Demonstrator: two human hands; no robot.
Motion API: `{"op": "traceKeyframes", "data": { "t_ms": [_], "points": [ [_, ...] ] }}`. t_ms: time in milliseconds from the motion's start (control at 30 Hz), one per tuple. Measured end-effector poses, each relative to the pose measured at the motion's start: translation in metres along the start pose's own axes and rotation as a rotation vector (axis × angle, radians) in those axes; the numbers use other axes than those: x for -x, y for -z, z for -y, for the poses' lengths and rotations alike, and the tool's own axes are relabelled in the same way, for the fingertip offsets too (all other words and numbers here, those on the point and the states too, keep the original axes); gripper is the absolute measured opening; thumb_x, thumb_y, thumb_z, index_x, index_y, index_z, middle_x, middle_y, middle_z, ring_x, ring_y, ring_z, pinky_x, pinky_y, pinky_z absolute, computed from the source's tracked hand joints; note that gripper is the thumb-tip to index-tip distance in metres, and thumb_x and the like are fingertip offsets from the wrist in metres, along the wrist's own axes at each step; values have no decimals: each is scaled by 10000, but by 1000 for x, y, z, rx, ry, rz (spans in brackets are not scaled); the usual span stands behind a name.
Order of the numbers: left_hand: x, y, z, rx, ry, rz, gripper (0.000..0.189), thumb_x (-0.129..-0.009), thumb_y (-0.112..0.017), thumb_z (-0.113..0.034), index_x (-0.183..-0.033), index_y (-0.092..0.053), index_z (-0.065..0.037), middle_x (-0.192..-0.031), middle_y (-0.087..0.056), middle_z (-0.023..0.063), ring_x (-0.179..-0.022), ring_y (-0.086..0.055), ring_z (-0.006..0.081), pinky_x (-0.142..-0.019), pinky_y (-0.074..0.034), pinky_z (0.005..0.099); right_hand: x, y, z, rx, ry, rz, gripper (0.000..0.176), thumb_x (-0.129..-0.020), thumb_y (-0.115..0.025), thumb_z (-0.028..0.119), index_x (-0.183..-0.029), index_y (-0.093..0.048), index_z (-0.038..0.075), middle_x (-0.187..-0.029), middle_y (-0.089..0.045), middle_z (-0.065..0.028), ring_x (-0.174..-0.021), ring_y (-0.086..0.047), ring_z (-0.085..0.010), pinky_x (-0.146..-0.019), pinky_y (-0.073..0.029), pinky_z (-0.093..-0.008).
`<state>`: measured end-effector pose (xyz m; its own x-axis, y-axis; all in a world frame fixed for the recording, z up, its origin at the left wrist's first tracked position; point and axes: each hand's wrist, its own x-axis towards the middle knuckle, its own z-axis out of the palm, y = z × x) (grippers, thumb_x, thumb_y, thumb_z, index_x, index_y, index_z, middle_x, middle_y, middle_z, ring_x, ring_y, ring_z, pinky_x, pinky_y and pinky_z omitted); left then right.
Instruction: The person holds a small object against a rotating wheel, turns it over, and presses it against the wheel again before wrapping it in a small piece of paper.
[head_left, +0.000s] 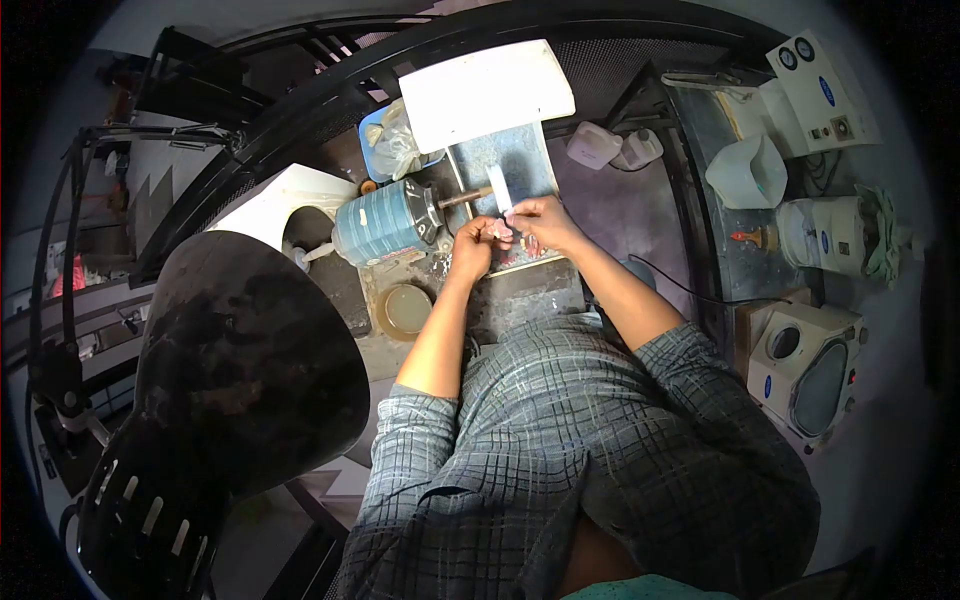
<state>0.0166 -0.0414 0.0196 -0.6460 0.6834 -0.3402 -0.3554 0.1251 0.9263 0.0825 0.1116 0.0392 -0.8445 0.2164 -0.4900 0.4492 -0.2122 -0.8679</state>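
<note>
Pink piece [503,233], small and too blurry for detail, sits right under the white wheel [499,187] on the blue motor [385,222], just above the worktop [520,290]. Left hand [472,250] and right hand [545,222] both have fingers pinched tight on it. Looks like polishing to me. The next pass wants a steady grip and light pressure.

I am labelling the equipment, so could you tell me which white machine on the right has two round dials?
The farthest white machine, in the top corner; the drum-shaped machine and the oval-windowed machine lack paired dials.
</note>
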Motion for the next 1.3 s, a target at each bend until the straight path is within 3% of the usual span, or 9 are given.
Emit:
{"op": "traceKeyframes", "data": {
  "t_ms": [133,367,433,567,633,867,967,1033,1300],
  "points": [
    [0,-5,0,185,72,-47,134,-897,-369,-27,-957,-486,-1,-726,-586,104,-586,-586,172,-499,-502,275,-10,-1,-10,59,50,29,104,-744,-632,66,-820,-617,-3,-653,-600,-57,-393,-495,-88,-306,-381,-233],
    [-2,-8,0,400,144,-86,139,-869,-362,8,-968,-460,0,-662,-556,108,-514,-550,173,-481,-496,282,3,-3,3,46,49,1,95,-726,-654,53,-785,-613,-10,-650,-608,-41,-503,-531,-66,-422,-418,-198],
    [-2,-7,1,413,179,-76,130,-904,-406,-108,-925,-482,-6,-693,-565,83,-522,-540,153,-493,-496,277,3,-5,2,27,31,11,97,-737,-650,66,-789,-618,-9,-645,-610,-37,-496,-524,-62,-441,-427,-198],
    [-1,-7,0,450,213,-71,146,-910,-400,-133,-898,-493,-21,-675,-562,75,-517,-536,146,-486,-494,276,6,-6,5,57,1,-19,96,-743,-643,68,-795,-625,-10,-649,-614,-41,-502,-527,-61,-439,-426,-198],
    [-1,-7,1,499,201,-77,166,-915,-389,-141,-895,-507,-27,-670,-562,75,-508,-531,146,-485,-497,281,-1,-6,-7,13,91,-31,109,-753,-633,82,-809,-630,-12,-651,-616,-47,-498,-530,-65,-417,-421,-200],
    [-2,-6,4,576,179,-72,128,-902,-406,-100,-905,-507,-20,-693,-565,73,-541,-528,137,-508,-473,256,-8,-4,-18,43,130,-32,132,-757,-631,104,-830,-634,-6,-646,-612,-55,-491,-528,-71,-378,-412,-223],
    [-5,-9,7,690,195,-70,139,-908,-390,-104,-897,-511,-36,-721,-546,56,-571,-495,132,-501,-437,255,-6,-5,-8,26,9,-66,144,-754,-639,114,-835,-632,-5,-642,-607,-58,-492,-537,-84,-373,-415,-229],
    [-10,-13,7,784,276,-127,128,-910,-392,-119,-874,-489,-44,-714,-529,48,-555,-467,133,-475,-404,248,-10,-3,-7,-140,-167,-56,177,-746,-653,114,-851,-614,-24,-649,-604,-71,-482,-543,-108,-386,-423,-223],
    [-30,-21,-5,667,228,-258,210,-933,-351,-174,-800,-450,-45,-639,-471,45,-471,-415,117,-379,-351,234,-25,0,3,-303,-205,-24,118,-741,-619,8,-781,-536,-64,-681,-607,-133,-565,-611,-179,-497,-518,-269]
  ]
}}
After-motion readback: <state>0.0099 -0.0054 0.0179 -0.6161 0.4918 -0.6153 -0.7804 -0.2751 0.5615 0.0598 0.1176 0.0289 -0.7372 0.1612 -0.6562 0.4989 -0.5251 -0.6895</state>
